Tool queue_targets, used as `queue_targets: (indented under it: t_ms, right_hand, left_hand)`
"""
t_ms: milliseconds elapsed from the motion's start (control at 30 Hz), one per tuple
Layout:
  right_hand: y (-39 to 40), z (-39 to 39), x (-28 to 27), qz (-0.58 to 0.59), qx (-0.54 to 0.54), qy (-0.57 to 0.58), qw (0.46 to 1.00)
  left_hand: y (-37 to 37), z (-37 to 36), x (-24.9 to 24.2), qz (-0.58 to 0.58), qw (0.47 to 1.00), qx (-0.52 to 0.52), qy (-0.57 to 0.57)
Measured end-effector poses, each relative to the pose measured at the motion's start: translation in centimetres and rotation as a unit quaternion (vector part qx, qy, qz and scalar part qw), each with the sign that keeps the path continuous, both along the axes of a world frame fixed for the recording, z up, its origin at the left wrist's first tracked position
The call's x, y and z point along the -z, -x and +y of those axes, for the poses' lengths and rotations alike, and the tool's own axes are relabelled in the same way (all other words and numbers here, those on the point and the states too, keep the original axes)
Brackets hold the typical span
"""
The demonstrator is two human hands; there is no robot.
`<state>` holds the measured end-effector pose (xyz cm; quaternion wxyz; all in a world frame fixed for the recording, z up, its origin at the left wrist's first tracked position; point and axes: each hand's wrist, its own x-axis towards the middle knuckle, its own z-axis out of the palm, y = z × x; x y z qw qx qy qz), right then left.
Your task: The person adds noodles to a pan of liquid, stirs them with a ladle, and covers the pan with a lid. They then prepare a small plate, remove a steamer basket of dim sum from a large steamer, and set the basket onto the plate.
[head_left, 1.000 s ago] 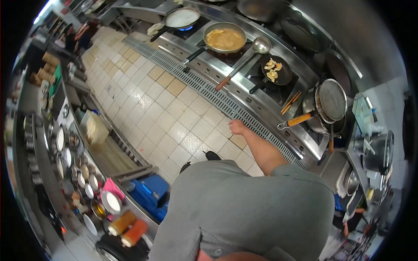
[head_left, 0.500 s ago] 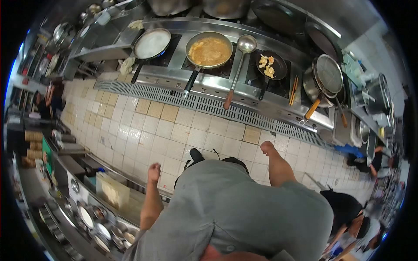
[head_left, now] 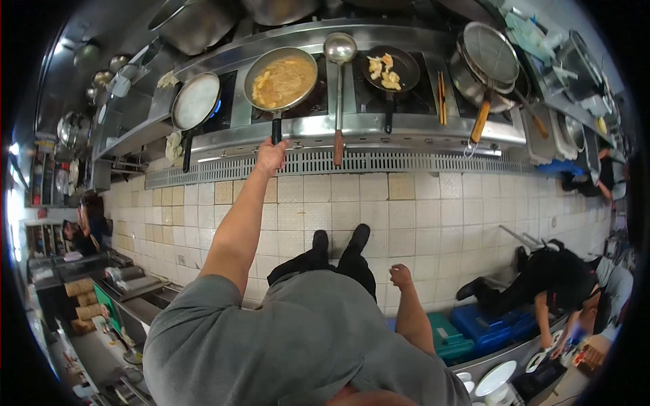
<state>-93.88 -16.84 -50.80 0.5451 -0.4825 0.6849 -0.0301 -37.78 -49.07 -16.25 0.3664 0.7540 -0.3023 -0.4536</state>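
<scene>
the view swings round to face the stove head-on, and the left hand (head_left: 271, 156), which hung low by the counter side half a second ago, is now stretched right out to the stove front. it arrives at the black handle (head_left: 276, 128) of the frying pan (head_left: 281, 80), the one full of yellow-orange sauce, sitting on a burner in the middle-left of the range. that reads as a reach for the pan just completing; the pan itself sits flat on its burner, not lifted.

left arm is long and nearly straight, forearm running up from the grey shirt, the fingers bunched at the end of the handle. touching it, it seems, but whether they're wrapped tight round it i cannot tell from this angle.

the right hand (head_left: 401, 276) has dropped back from the stove edge and hangs by the hip, loosely curled, holding nothing, above the tiled floor (head_left: 420, 216).

just right of the pan a ladle (head_left: 338, 49) lies with its wooden grip over the stove lip, then a small black pan of pale pieces (head_left: 388, 68). left of it, a pan with pale liquid (head_left: 196, 100).
</scene>
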Motion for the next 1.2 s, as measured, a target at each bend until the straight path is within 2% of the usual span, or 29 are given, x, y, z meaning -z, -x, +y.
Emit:
queue_targets:
  t_ms: [33,67,100,133,167,200,267,300,367,400,433,467,500,567,600,667,700,733,767,800,933,1000,1133,1200]
  right_hand:
    - [1.2,2.5,1.6,0.001,0.038,-0.036,0.999]
    - [1.7,3.7,-1.0,-0.015,0.112,-0.104,0.988]
    - [5.9,9.5,8.1,-0.049,-0.026,0.037,0.998]
    - [6.0,8.9,4.9,0.047,-0.166,-0.002,0.985]
    - [6.0,8.2,1.3,0.143,-0.332,-0.026,0.932]
    - [6.2,7.8,-1.9,0.203,-0.477,-0.037,0.854]
    - [7.3,9.2,-0.7,0.192,-0.45,-0.129,0.863]
    - [7.5,9.8,-0.4,0.185,-0.445,-0.133,0.866]
    - [7.6,9.9,-0.1,0.199,-0.484,0.031,0.852]
    - [6.4,9.0,-1.7,0.194,-0.483,0.03,0.853]
    - [4.3,7.6,-4.4,0.106,-0.08,-0.075,0.988]
    - [2.6,6.2,-6.2,0.0,0.338,-0.17,0.926]
    - [1.6,5.7,-5.3,-0.003,0.337,-0.177,0.925]
    - [-0.2,5.0,-3.7,-0.079,0.34,-0.138,0.927]
    - [-1.1,4.3,-3.9,-0.08,0.338,-0.146,0.926]
    - [-3.2,3.1,-3.9,-0.139,0.363,-0.12,0.914]
    - [-3.8,3.1,-3.2,-0.142,0.363,-0.128,0.912]
    - [-4.4,3.4,-2.4,-0.151,0.363,-0.115,0.912]
    - [-5.0,3.7,-1.6,-0.159,0.364,-0.101,0.912]
    - [-5.5,4.3,-1.0,-0.161,0.367,-0.112,0.909]
    - [-5.7,6.8,1.0,-0.115,0.383,-0.145,0.905]
    - [-4.9,8.8,2.4,-0.097,0.398,-0.173,0.896]
    - [-3.4,13.4,4.8,-0.107,0.454,-0.21,0.859]
    - [-3.1,14.2,4.5,-0.076,0.427,-0.222,0.873]
  left_hand:
    - [0.5,-0.2,0.5,0.026,0.999,-0.027,0.029]
    - [0.3,-0.1,0.7,0.02,0.999,-0.02,0.021]
    - [-0.7,0.3,0.3,0.023,0.999,-0.004,0.022]
    - [-1.7,0.5,0.1,0.027,0.999,0.012,0.026]
    - [-2.5,0.6,0.0,0.022,0.999,0.019,0.021]
    - [-3.4,0.7,-0.1,0.028,0.999,0.036,0.02]
    - [-3.4,0.5,-0.5,0.03,0.997,0.064,0.012]
    - [-3.1,0.5,-0.9,0.031,0.998,0.054,0.001]
    - [-2.0,0.6,-1.9,0.015,0.999,0.034,-0.019]
    - [-2.1,0.4,-1.6,0.011,0.999,0.035,-0.022]
    - [-2.5,0.5,-1.3,0.016,0.999,0.046,-0.019]
    - [-2.9,0.7,-1.0,0.021,0.998,0.056,-0.018]
    - [-2.9,0.8,-1.3,0.016,0.998,0.056,-0.024]
    - [-2.9,1.1,-1.8,0.117,0.991,-0.032,-0.059]
    - [-3.3,1.6,-1.0,0.113,0.991,-0.035,-0.066]
    - [-5.8,2.9,2.3,0.289,0.947,-0.139,-0.004]
    - [-10.4,4.1,7.7,0.33,0.936,-0.12,0.007]
    - [-9.6,4.1,8.6,0.323,0.939,-0.121,0.001]
    - [-7.4,4.0,9.9,0.21,0.97,-0.088,-0.082]
    - [-5.3,4.2,11.4,0.093,0.981,-0.052,-0.165]
    - [-1.3,0.6,16.8,0.092,0.983,-0.078,-0.142]
    - [-0.3,-1.8,17.9,0.109,0.982,-0.095,-0.12]
    - [-1.3,-3.6,19.8,0.099,0.985,-0.065,-0.122]
    - [-0.5,-3.3,18.8,0.101,0.984,-0.095,-0.109]
